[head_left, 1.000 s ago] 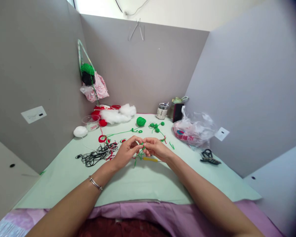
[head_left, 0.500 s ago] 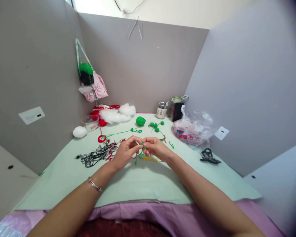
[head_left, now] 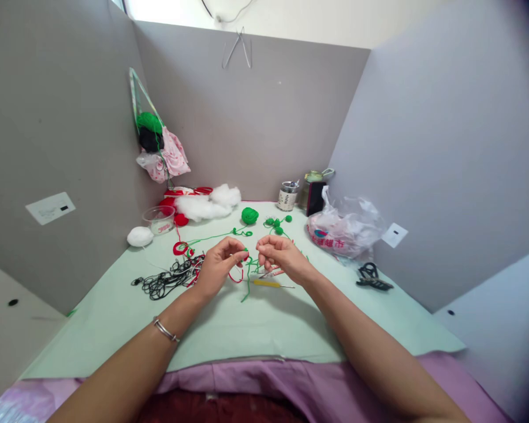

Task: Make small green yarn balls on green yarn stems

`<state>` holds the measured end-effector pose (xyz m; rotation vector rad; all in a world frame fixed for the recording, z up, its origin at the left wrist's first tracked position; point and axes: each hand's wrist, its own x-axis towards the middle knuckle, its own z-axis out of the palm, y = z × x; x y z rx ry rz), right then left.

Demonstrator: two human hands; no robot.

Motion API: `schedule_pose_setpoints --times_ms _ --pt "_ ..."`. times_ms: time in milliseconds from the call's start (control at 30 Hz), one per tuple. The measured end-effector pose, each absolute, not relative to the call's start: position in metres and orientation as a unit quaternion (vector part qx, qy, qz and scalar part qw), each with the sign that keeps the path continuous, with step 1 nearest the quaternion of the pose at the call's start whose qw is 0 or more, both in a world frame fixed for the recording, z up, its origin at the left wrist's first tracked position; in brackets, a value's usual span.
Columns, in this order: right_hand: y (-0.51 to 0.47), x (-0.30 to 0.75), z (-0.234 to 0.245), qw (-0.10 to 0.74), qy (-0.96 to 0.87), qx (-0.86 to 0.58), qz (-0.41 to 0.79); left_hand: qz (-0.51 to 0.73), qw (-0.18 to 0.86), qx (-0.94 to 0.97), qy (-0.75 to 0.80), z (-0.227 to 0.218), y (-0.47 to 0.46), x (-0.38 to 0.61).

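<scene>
My left hand pinches a small piece of green yarn work between thumb and fingertips. From there a green yarn tail hangs down toward the table. A short gap to the right, my right hand is closed in a pinch; whatever its fingertips hold is too small to make out. Beneath the hands lies a crochet hook with a yellow handle, its metal tip pointing right. Loose red yarn curls beside my left hand.
Tangled black cord lies at left, near a white yarn ball and a clear plastic cup. Behind are white stuffing, a green yarn ball and small green balls. A plastic bag and black hair claw lie right.
My hands, together before, have moved apart. The green piece stays in my left hand, and its yarn tail hangs more freely. More of the yellow-handled hook shows.
</scene>
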<state>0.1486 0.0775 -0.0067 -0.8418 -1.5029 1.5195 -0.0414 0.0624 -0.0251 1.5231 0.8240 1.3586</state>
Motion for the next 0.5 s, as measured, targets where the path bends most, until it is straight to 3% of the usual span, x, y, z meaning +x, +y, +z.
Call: schedule_pose_setpoints --times_ms 500 --pt "0.065 0.133 -0.009 0.410 -0.685 -0.402 0.448 0.539 0.489 0.609 0.316 -0.036 0.069 -0.041"
